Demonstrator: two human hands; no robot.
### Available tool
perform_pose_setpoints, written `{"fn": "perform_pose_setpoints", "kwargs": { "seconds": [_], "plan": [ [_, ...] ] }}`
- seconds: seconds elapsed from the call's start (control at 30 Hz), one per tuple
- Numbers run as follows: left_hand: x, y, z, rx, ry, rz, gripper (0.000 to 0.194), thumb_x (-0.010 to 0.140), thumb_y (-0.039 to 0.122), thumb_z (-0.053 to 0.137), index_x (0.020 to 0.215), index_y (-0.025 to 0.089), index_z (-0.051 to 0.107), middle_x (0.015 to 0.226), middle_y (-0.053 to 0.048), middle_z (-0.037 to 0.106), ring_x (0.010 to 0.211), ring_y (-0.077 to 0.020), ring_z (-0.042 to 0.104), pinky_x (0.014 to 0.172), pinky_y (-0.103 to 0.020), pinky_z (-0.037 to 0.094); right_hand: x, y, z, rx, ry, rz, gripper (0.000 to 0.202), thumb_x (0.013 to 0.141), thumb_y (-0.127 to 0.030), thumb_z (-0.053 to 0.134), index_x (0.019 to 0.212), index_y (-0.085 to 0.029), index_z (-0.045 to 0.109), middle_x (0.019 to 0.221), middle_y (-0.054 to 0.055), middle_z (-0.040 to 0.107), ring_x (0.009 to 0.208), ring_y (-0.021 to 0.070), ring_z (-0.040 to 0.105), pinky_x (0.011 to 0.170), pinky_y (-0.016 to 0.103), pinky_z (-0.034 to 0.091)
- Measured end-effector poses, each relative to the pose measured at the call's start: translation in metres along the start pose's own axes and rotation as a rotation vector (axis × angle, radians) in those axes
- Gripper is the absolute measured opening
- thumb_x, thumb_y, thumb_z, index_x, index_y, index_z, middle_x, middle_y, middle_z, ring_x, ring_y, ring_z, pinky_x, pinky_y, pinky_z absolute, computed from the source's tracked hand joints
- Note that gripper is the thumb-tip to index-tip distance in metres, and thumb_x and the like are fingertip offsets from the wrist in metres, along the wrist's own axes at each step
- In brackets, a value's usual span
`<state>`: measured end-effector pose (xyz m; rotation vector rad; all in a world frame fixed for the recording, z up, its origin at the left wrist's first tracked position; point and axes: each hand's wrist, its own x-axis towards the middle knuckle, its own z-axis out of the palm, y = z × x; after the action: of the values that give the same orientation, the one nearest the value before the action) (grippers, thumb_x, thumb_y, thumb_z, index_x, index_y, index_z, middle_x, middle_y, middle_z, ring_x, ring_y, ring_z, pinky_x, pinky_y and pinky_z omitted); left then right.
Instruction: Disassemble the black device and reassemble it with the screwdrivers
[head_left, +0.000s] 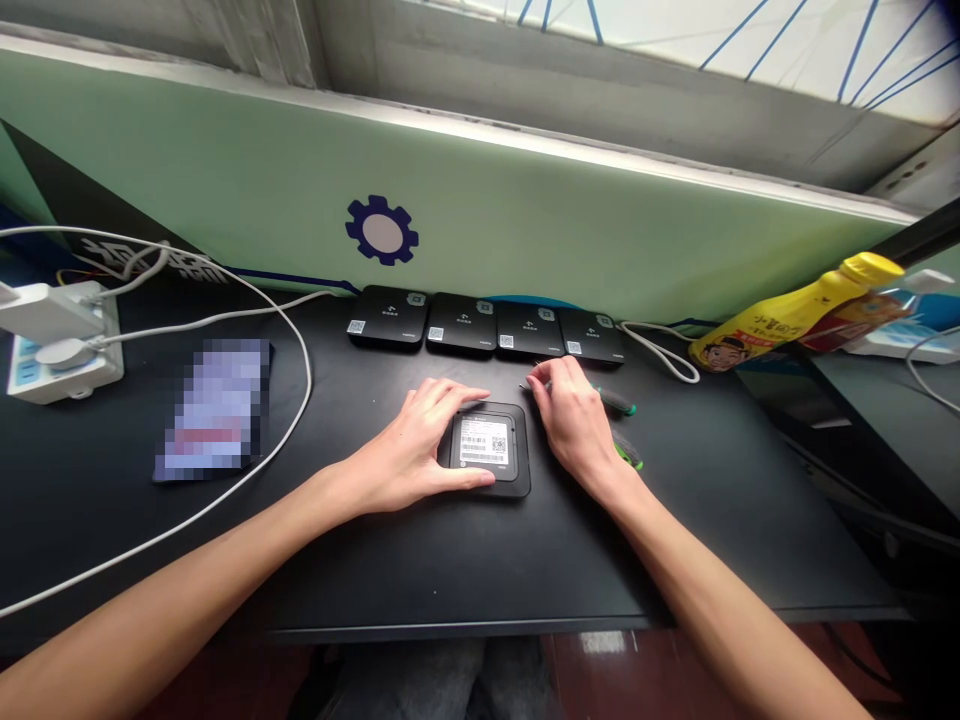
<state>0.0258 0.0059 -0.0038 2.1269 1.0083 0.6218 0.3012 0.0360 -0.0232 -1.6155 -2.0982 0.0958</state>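
Note:
A small black set-top box [523,450] lies on the desk with its white barcode label facing up. My left hand [420,445] spans it from the left, the thumb across its near part and the fingers at its far edge. To the right of the box, my right hand [574,420] has its fingertips pinched together low over the desk. A thin metal tip pokes out left of these fingers, in line with a green-and-black screwdriver handle [616,402] behind the hand. Another green-and-black handle [628,450] shows beside my right wrist; its far end is hidden.
Several similar black boxes [461,325] stand in a row along the green partition [262,190]. A white power strip [67,340], a loose white cable [307,380] and a blurred-out flat item [217,410] are left. A yellow bottle [795,315] leans at the right.

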Motion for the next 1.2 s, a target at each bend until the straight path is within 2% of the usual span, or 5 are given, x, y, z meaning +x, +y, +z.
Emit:
{"fn": "perform_pose_setpoints", "kwargs": {
  "seconds": [0.23, 0.4, 0.63, 0.83, 1.2],
  "plan": [
    [-0.001, -0.002, 0.001, -0.003, -0.002, -0.013, 0.085, 0.091, 0.062, 0.091, 0.161, 0.032, 0.053, 0.155, -0.013, 0.06, 0.146, -0.0399, 0.053, 0.123, -0.064, 0.047, -0.002, 0.001, -0.005, 0.125, 0.03, -0.039, 0.011, 0.111, -0.023, 0.058, 0.109, -0.021, 0.069, 0.109, 0.01, 0.076, 0.095, 0.0263, 0.074, 0.086, 0.039, 0.056],
    [-0.001, -0.002, 0.001, -0.017, 0.004, -0.015, 0.085, 0.091, 0.063, 0.091, 0.16, 0.032, 0.053, 0.154, -0.013, 0.06, 0.145, -0.0395, 0.053, 0.123, -0.063, 0.047, -0.002, 0.001, -0.002, 0.145, 0.017, -0.038, 0.02, 0.111, -0.028, 0.061, 0.118, -0.02, 0.078, 0.112, 0.011, 0.076, 0.088, 0.0257, 0.074, 0.085, 0.041, 0.058],
    [-0.001, -0.002, 0.004, -0.015, 0.021, -0.013, 0.085, 0.09, 0.066, 0.09, 0.16, 0.033, 0.055, 0.153, -0.013, 0.061, 0.144, -0.041, 0.054, 0.121, -0.064, 0.048, -0.003, -0.002, 0.001, 0.15, 0.021, 0.003, 0.025, 0.111, -0.032, 0.062, 0.11, -0.022, 0.085, 0.105, 0.011, 0.075, 0.084, 0.0254, 0.073, 0.081, 0.041, 0.058],
    [-0.001, -0.004, 0.004, -0.005, 0.029, -0.025, 0.088, 0.087, 0.068, 0.092, 0.158, 0.031, 0.055, 0.152, -0.013, 0.061, 0.142, -0.0412, 0.055, 0.117, -0.062, 0.051, 0.0, -0.002, 0.0, 0.143, 0.012, 0.012, 0.019, 0.108, -0.028, 0.067, 0.104, -0.022, 0.084, 0.1, 0.009, 0.074, 0.084, 0.0237, 0.073, 0.081, 0.038, 0.058],
    [0.0, -0.004, 0.004, -0.018, 0.034, -0.008, 0.087, 0.088, 0.065, 0.092, 0.16, 0.032, 0.056, 0.153, -0.014, 0.063, 0.145, -0.0409, 0.055, 0.12, -0.063, 0.051, 0.006, -0.008, 0.005, -0.078, -0.084, -0.075, 0.027, 0.115, -0.026, 0.05, 0.105, -0.02, 0.074, 0.113, 0.013, 0.069, 0.076, 0.0221, 0.066, 0.066, 0.035, 0.045]
  ]
}}
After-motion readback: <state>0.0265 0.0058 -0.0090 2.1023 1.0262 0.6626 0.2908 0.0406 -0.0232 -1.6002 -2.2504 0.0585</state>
